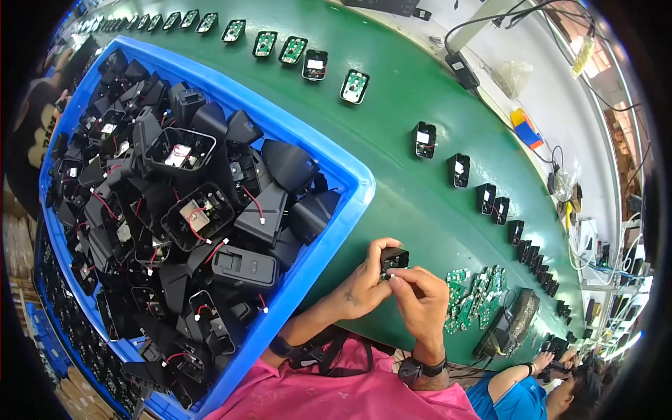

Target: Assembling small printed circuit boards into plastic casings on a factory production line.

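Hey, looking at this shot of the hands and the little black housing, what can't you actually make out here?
- Head view: most of the black housing is covered by the left hand and right hand.
- The white piece at the right fingertips is too small to identify.
- Lower layers in the blue bin are buried under other housings.
- The green circuit boards are too small for detail.
- The belt's far end blurs at the fisheye rim.
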Demonstrator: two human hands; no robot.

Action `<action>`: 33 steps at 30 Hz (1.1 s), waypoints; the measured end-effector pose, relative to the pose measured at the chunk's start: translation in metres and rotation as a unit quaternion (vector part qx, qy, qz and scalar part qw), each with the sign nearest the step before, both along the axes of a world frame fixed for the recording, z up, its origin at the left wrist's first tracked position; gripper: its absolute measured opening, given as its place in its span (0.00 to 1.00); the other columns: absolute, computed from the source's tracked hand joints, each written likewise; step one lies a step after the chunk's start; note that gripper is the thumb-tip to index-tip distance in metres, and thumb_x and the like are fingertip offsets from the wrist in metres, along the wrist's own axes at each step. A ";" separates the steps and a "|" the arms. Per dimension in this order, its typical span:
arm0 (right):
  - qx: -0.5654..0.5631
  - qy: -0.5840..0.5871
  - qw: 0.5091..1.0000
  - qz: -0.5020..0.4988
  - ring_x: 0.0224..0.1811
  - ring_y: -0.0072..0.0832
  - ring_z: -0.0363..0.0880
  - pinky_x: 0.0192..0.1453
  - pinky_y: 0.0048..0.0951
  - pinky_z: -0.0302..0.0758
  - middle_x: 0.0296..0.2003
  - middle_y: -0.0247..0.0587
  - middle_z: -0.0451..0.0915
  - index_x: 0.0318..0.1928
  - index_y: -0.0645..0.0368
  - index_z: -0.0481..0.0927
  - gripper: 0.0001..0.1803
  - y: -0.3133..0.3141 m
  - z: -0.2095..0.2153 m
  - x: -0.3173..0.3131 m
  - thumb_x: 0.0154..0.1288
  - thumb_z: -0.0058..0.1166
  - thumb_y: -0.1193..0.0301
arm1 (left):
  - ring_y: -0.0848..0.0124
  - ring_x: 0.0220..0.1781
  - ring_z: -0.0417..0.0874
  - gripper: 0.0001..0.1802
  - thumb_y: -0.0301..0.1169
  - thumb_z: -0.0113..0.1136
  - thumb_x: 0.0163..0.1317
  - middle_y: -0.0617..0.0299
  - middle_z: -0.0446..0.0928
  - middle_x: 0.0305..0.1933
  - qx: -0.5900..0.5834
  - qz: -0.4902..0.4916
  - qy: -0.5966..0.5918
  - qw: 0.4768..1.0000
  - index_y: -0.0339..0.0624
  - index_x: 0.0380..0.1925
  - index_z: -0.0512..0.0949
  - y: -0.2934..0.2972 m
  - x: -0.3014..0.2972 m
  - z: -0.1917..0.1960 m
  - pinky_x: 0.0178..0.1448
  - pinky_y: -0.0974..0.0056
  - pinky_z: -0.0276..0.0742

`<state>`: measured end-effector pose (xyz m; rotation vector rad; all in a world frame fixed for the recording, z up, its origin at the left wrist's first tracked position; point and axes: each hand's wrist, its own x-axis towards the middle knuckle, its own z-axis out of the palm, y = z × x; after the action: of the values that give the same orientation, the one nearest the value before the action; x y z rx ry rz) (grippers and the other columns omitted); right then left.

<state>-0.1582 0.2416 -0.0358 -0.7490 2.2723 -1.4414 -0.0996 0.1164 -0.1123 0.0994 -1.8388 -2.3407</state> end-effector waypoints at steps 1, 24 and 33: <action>-0.013 -0.077 0.997 -0.023 0.21 0.15 0.71 0.23 0.19 0.64 0.25 0.33 0.79 0.41 0.65 0.84 0.06 0.001 0.000 0.000 0.65 0.61 0.77 | 0.65 0.57 0.72 0.34 0.25 0.59 0.63 0.51 0.67 0.56 0.002 0.004 0.000 1.000 0.39 0.65 0.53 -0.001 0.001 0.001 0.63 0.59 0.71; 0.124 0.209 0.969 0.043 0.24 0.42 0.76 0.29 0.36 0.71 0.25 0.46 0.76 0.36 0.63 0.80 0.03 -0.003 0.012 -0.012 0.63 0.59 0.78 | 0.68 0.51 0.70 0.37 0.18 0.52 0.58 0.54 0.66 0.52 0.057 0.070 -0.030 0.995 0.40 0.67 0.50 0.002 0.006 0.011 0.56 0.61 0.70; 0.185 0.154 0.956 0.167 0.27 0.45 0.79 0.30 0.39 0.74 0.26 0.47 0.78 0.35 0.62 0.79 0.04 0.010 0.025 -0.028 0.61 0.60 0.76 | 0.65 0.51 0.72 0.36 0.19 0.52 0.58 0.53 0.68 0.50 0.014 0.059 -0.010 0.998 0.38 0.66 0.51 0.010 0.005 0.007 0.60 0.59 0.69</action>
<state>-0.1861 0.2515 -0.0112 -1.2251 2.3854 -0.7586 -0.0946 0.1265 -0.1049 0.2279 -1.7586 -2.2930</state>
